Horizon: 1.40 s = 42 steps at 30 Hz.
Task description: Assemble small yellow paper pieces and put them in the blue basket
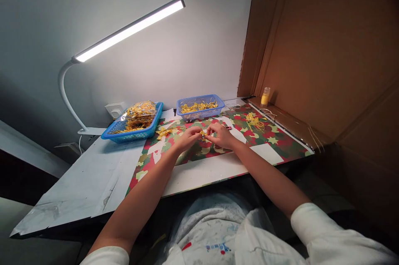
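Note:
My left hand (188,137) and my right hand (220,135) meet over the patterned table cover, fingertips pinched close together. Between them is a small shiny yellow-gold piece (203,134), which both hands grip; its exact kind is too small to make out. Just left of my left hand lies a little pile of yellow pieces with strings (167,132). A small dark red object (229,128) rests behind my right hand, partly hidden by it.
Behind the hands stands a lilac basket (201,112) of yellow pieces; to the left, a blue basket (132,135) holds more and a clear bag. Yellow strings (254,122) lie right. A lamp (131,28) hangs overhead. Cardboard (324,57) walls the right, near a yellow bottle (265,97).

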Each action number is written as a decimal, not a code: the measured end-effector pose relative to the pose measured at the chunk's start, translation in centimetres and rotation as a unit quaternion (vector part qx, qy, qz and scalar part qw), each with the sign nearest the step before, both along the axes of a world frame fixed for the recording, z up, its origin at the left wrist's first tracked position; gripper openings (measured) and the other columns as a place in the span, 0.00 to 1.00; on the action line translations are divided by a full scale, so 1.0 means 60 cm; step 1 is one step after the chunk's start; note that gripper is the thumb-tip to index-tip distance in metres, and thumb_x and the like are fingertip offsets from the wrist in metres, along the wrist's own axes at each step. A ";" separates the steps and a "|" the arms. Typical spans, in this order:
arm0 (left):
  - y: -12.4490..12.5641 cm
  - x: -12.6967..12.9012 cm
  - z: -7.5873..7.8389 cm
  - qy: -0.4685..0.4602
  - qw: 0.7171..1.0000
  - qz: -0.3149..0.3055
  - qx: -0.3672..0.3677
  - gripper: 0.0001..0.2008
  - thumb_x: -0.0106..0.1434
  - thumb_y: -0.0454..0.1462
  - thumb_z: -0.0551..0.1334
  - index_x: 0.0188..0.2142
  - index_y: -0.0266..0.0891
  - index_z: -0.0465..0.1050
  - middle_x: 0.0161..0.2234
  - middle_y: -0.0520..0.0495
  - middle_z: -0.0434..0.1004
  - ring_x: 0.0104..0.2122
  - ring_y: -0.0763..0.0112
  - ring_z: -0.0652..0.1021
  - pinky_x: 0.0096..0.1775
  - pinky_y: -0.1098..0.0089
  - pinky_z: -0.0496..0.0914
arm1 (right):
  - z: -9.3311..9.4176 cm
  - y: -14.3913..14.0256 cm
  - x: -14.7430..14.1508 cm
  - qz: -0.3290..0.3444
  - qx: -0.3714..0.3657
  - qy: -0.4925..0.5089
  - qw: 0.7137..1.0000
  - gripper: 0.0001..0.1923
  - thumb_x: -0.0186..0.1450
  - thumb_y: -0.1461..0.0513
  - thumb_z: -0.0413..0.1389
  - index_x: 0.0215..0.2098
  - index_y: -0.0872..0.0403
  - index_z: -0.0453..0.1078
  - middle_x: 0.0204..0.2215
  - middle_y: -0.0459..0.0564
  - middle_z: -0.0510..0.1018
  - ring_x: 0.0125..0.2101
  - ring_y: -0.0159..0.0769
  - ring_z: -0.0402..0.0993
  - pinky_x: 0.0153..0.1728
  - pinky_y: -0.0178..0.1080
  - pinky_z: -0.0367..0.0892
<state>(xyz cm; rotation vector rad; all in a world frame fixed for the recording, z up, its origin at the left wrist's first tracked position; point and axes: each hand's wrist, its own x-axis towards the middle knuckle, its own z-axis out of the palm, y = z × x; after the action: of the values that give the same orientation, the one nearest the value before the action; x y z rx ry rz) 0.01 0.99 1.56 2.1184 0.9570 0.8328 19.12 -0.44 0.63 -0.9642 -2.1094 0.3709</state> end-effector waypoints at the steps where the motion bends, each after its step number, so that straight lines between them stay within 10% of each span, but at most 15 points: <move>1: 0.000 -0.001 0.000 0.006 1.000 -0.003 0.022 0.08 0.56 0.37 0.53 0.24 0.38 0.66 0.27 0.51 0.65 0.30 0.70 0.67 0.34 0.70 0.64 | 0.001 0.000 0.000 0.003 -0.005 -0.004 1.000 0.07 0.61 0.59 0.56 0.28 0.53 0.64 0.30 0.46 0.75 0.35 0.36 0.67 0.41 0.41 0.57; 6: -0.004 -0.005 0.007 0.000 0.979 0.018 0.205 0.13 0.57 0.33 0.55 0.41 0.41 0.69 0.45 0.44 0.68 0.43 0.64 0.69 0.45 0.64 0.66 | 0.004 -0.001 0.002 0.013 -0.016 -0.011 1.000 0.08 0.64 0.58 0.54 0.29 0.53 0.64 0.32 0.48 0.74 0.37 0.37 0.66 0.41 0.41 0.58; 10: -0.007 -0.009 0.014 0.053 0.963 0.012 0.263 0.08 0.59 0.32 0.56 0.36 0.41 0.71 0.44 0.44 0.70 0.45 0.62 0.70 0.49 0.60 0.64 | 0.003 0.000 0.003 0.016 -0.019 -0.025 0.999 0.11 0.66 0.55 0.52 0.30 0.53 0.64 0.32 0.48 0.74 0.37 0.37 0.66 0.42 0.42 0.58; 42: 0.004 -0.012 0.005 0.206 0.945 -0.038 0.251 0.03 0.60 0.35 0.53 0.31 0.40 0.63 0.36 0.46 0.69 0.38 0.63 0.68 0.42 0.63 0.64 | 0.001 -0.003 -0.004 0.012 -0.081 -0.093 0.992 0.05 0.67 0.61 0.49 0.32 0.52 0.61 0.34 0.48 0.71 0.40 0.39 0.63 0.48 0.45 0.55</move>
<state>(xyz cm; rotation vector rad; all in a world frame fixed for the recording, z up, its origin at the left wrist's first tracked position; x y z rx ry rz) -0.72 1.22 1.84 2.8342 0.9264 0.6512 18.87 -0.65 0.72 -1.1035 -2.2882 0.4874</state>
